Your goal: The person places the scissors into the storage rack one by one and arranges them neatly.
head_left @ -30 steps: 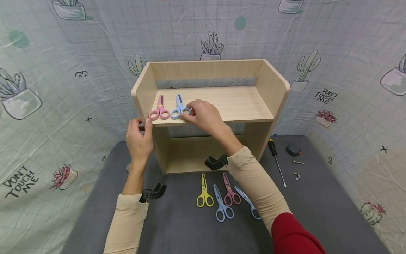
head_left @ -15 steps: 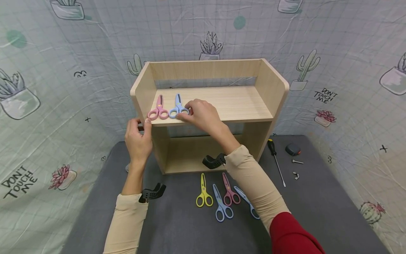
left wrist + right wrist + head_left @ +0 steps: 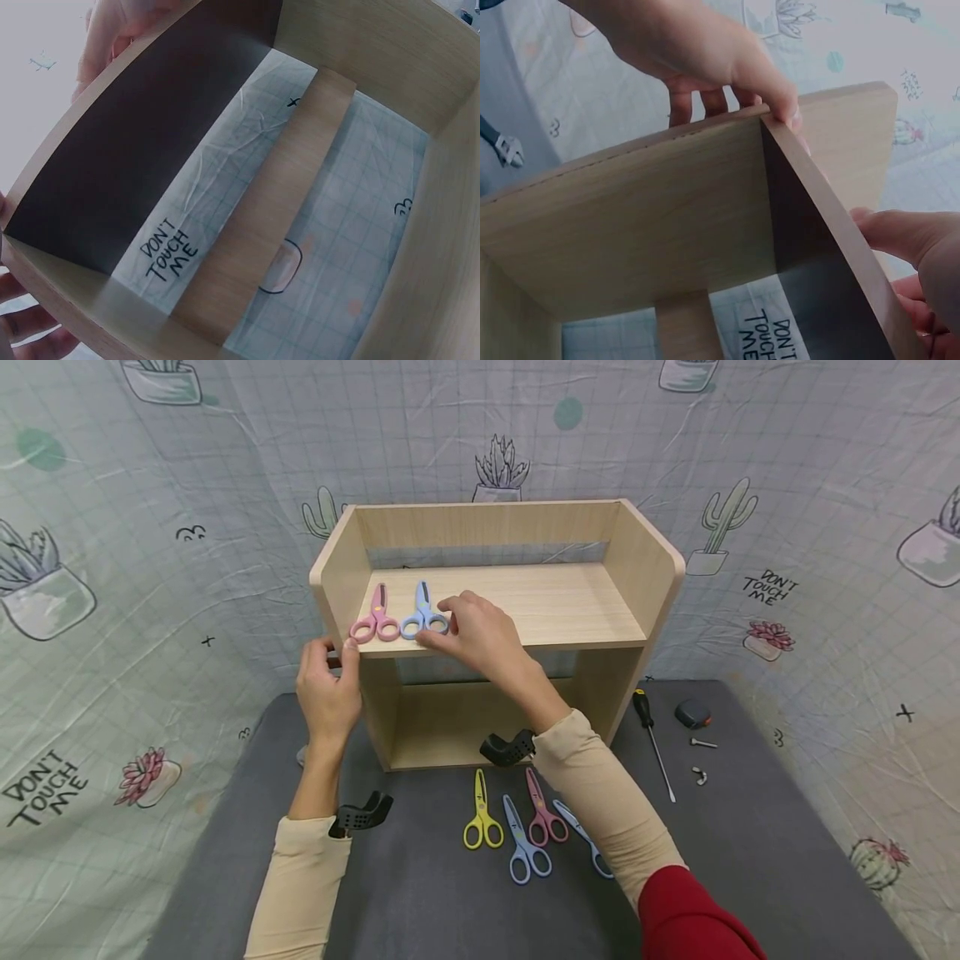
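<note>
My right hand [image 3: 483, 635] holds the light-blue scissors [image 3: 422, 608] at the right finger ring, thumb in front and index finger behind. These scissors lie on the top board of a pale wooden shelf [image 3: 555, 602], blades pointing to the back wall. Just to their left lie pink scissors [image 3: 378, 612], parallel, with the finger rings almost touching. My left hand [image 3: 330, 697] grips the shelf's left side at the front corner. In the right wrist view, the left thumb [image 3: 780, 101] presses the board's edge while the fingers wrap outside the side panel. Both wrist views hide the scissors on top.
On the grey table [image 3: 420, 877] before the shelf lie yellow scissors [image 3: 482, 814], blue scissors [image 3: 525, 843], pink scissors [image 3: 546, 814] and another blue pair [image 3: 585, 835] partly under the right forearm. At right are a screwdriver [image 3: 652, 731], tape measure [image 3: 693, 714] and bolt [image 3: 703, 742].
The blue scissors have edged very slightly left toward the pink pair, with the right hand on them. The left hand stays where it was on the shelf corner.
</note>
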{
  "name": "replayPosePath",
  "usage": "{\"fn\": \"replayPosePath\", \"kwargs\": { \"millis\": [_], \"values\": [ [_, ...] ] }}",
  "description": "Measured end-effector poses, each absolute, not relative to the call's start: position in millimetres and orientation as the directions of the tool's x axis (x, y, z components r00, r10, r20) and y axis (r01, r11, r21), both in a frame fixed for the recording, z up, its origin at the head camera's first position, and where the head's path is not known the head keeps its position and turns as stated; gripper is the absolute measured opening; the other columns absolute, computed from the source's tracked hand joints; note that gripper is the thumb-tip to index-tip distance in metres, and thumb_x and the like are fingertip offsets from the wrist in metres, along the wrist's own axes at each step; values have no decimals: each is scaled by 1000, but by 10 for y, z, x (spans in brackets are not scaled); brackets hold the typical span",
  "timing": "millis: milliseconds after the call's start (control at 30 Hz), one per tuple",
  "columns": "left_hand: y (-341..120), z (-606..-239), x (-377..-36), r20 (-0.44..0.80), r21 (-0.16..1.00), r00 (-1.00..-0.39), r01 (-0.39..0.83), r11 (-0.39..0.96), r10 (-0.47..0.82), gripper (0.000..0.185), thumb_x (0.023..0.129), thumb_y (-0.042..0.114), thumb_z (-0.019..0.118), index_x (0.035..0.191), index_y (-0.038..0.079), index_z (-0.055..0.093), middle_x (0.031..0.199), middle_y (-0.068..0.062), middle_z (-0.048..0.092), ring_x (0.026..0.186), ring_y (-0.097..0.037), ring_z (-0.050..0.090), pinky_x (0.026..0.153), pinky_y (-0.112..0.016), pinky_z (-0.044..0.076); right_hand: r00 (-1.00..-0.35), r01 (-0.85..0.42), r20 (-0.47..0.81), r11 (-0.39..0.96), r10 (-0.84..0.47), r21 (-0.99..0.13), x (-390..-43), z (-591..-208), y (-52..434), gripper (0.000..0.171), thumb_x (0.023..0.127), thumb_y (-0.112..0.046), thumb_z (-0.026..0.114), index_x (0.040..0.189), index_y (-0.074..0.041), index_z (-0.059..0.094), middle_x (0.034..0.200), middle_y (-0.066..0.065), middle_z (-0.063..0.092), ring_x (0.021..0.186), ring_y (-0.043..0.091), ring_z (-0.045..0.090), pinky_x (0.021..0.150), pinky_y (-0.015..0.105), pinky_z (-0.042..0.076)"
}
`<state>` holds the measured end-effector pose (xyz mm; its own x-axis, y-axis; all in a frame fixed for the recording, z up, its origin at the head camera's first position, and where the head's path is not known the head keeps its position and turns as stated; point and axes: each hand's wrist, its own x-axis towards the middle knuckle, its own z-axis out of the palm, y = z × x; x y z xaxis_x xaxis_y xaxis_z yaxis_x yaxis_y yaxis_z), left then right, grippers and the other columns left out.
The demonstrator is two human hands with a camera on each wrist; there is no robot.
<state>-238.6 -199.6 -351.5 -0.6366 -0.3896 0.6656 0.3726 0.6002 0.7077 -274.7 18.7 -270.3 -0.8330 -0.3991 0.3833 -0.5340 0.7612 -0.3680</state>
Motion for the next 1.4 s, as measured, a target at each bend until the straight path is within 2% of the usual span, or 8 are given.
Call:
{"fn": "replayPosePath", "kwargs": {
  "millis": [133, 367, 600, 1033, 1400],
  "values": [
    [-1998, -3521, -2392, 668, 707, -633, 376, 598, -391, 45, 96, 36, 55, 110, -5, 63, 108, -25, 62, 90, -40, 64, 79, -51, 49, -800, -563, 465, 740, -379, -367, -2660, -2737, 222, 60, 87, -50, 72, 129, -8, 66, 97, 5, 60, 80, 16, 52, 63, 27, 43],
    [-2009, -3533, -2408, 673, 703, -627, 380, 601, -391, 45, 96, 37, 55, 109, -5, 64, 107, -25, 62, 89, -40, 64, 79, -52, 49, -662, -675, 666, 660, -344, -330, -2499, -2838, 304, 50, 83, -40, 79, 116, -4, 70, 96, 8, 61, 82, 19, 53, 68, 31, 47],
    [-2005, -3527, -2407, 675, 703, -629, 387, 597, -386, 44, 96, 37, 55, 108, -5, 63, 107, -25, 62, 89, -41, 64, 79, -53, 49, -588, -724, 737, 624, -334, -294, -2306, -2973, 374, 50, 81, -40, 81, 113, -3, 69, 97, 8, 62, 87, 19, 58, 72, 31, 50],
    [-1999, -3518, -2401, 672, 704, -628, 379, 601, -391, 45, 96, 37, 55, 109, -5, 63, 108, -25, 62, 89, -41, 64, 79, -53, 49, -577, -750, 730, 592, -366, -295, -2003, -3299, 491, 53, 79, -40, 82, 116, -5, 67, 104, 7, 62, 91, 19, 58, 77, 33, 53],
    [-1998, -3521, -2392, 666, 708, -637, 373, 600, -389, 46, 96, 38, 55, 110, -5, 63, 108, -25, 62, 90, -40, 64, 77, -50, 48, -616, -725, 683, 620, -392, -298, -1846, -3650, 590, 58, 76, -42, 83, 119, -7, 66, 104, 5, 62, 91, 18, 58, 78, 32, 53]
  ]
}}
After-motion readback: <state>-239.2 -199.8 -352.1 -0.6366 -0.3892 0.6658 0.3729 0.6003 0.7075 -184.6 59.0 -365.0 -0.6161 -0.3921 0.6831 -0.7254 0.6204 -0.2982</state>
